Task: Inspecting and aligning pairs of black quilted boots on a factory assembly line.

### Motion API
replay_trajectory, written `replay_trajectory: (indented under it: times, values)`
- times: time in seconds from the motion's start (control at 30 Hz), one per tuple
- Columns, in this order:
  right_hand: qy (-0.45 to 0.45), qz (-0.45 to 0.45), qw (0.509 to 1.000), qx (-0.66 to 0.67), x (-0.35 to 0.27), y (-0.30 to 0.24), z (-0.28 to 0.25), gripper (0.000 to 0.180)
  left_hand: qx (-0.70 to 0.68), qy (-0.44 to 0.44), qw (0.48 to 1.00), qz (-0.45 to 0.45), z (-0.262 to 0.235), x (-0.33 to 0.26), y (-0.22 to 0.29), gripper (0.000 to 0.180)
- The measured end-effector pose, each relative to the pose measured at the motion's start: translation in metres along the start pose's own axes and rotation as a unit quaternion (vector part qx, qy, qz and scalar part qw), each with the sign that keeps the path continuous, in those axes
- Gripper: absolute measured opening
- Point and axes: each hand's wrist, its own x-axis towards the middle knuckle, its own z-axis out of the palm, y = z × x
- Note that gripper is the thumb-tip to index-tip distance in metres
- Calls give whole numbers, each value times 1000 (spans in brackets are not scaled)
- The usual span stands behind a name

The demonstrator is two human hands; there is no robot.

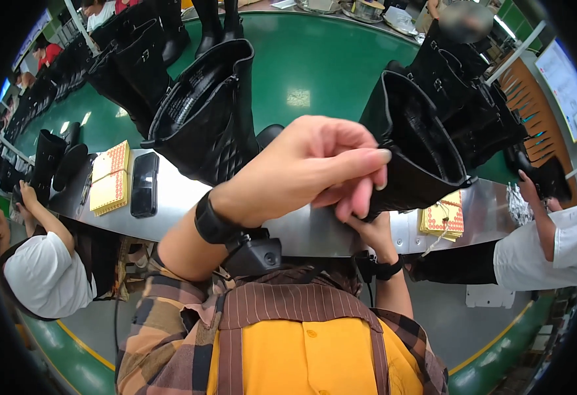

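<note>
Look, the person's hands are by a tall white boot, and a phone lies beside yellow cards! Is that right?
Not quite: the boot is black, as the head view shows. The left hand and right hand are by it, and the phone lies beside yellow cards.

Two yellow card bundles (109, 179) (442, 217), one black phone (145, 185), two black wristbands (209, 220) (388, 269). Black boots (413, 179): many, overlapping, exact count unclear.

Blk phone (145, 185) beside yel cards (109, 187); foil (517, 203), prob.
</note>
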Motion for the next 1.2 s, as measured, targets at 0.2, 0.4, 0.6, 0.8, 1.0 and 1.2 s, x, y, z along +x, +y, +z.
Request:
replay_trajectory:
  times: [0.2, 0.4, 0.6, 0.8, 1.0, 1.2]
  values:
    - [-30, 24, 999, -26, -5, -6, 4, 41, 19, 27, 999, 16, 10, 0, -11, 25]
    - [-145, 119, 981, -44, 0, -8, -21, 55, 395, -1, 885, -249, -39, -93, -50, 40]
    - [-126, 67, 990, -9, 16, -7, -4, 57, 546, 399, 721, -150, -61, -137, -94, 58]
    - [-73, 87, 993, -40, 12, -10, 38, 50, 308, 416, 853, -63, -87, -90, -150, 55]
    - [-19, 151, 942, 300, -7, -10, 37, 39, -85, 373, 922, 59, -64, -89, -137, 35]
    - [-53, 155, 877, 451, -14, -15, 50, 48, -201, 292, 934, 50, -46, -86, -126, 34]
